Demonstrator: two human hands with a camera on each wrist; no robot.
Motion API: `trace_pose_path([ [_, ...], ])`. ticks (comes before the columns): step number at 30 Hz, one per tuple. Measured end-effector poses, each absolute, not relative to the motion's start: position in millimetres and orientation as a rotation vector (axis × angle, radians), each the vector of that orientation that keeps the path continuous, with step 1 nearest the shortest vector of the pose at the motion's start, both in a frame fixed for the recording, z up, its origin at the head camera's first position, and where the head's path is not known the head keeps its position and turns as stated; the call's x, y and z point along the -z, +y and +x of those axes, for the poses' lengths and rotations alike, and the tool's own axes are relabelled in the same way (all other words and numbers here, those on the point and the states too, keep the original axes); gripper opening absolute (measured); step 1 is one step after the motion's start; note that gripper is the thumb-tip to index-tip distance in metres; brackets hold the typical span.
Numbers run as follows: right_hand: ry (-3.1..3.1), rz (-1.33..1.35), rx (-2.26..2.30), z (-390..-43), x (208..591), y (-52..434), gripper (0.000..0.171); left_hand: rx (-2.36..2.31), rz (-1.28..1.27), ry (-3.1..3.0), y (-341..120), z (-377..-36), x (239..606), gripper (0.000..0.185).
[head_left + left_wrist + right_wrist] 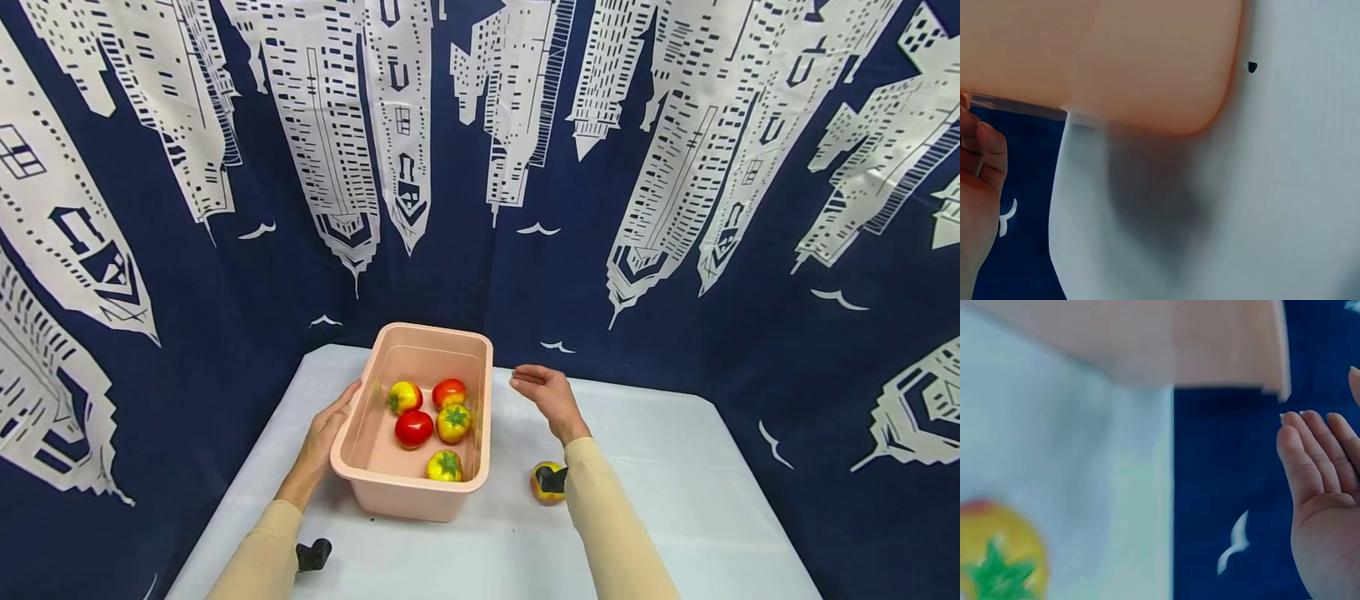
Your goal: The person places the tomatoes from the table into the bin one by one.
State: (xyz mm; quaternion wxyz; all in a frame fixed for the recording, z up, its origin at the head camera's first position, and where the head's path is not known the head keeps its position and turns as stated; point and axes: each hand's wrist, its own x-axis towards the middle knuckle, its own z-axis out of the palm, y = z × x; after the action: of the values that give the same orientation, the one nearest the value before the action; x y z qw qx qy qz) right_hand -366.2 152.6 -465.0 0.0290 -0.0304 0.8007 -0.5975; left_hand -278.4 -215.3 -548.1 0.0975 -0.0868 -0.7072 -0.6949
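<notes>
A pink plastic bin (412, 493) stands on the pale table, holding several toy tomatoes. Among them are a red tomato (413, 429), a yellow-and-red tomato (405, 397) and a yellow tomato with a green star-shaped top (445, 466). My left hand (324, 437) lies along the bin's left side, fingertips at the rim; whether they touch it is hard to tell. To the right of the bin, my right hand (551, 400) is raised with fingers extended, a small gap from the rim. Another tomato (1004, 556) sits on the table below my right wrist, partly hidden in the head view.
The white table (660, 450) ends at a dark blue cloth backdrop (480, 283) with white printed buildings and birds. Black wrist mounts (313, 554) show at both sleeves. A small dark speck (1252, 67) lies beside the bin.
</notes>
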Motion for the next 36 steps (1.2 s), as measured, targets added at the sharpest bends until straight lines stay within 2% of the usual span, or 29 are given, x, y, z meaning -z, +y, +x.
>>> trace_pose_path([
  [5, 2.510, 0.058, 1.709, -361, 492, 183, 0.042, 2.059, -0.273, -2.114, -217, -279, 550, 0.050],
  [15, 2.444, 0.088, 1.471, -341, 536, 228, 0.059, 2.114, -0.347, -2.069, -220, -280, 553, 0.050],
  [24, 2.323, 0.164, 1.567, -316, 573, 258, 0.064, 2.127, -0.420, -2.053, -217, -282, 555, 0.051],
  [36, 2.193, 0.114, 1.731, -301, 594, 270, 0.071, 2.106, -0.423, -2.061, -220, -283, 559, 0.051],
])
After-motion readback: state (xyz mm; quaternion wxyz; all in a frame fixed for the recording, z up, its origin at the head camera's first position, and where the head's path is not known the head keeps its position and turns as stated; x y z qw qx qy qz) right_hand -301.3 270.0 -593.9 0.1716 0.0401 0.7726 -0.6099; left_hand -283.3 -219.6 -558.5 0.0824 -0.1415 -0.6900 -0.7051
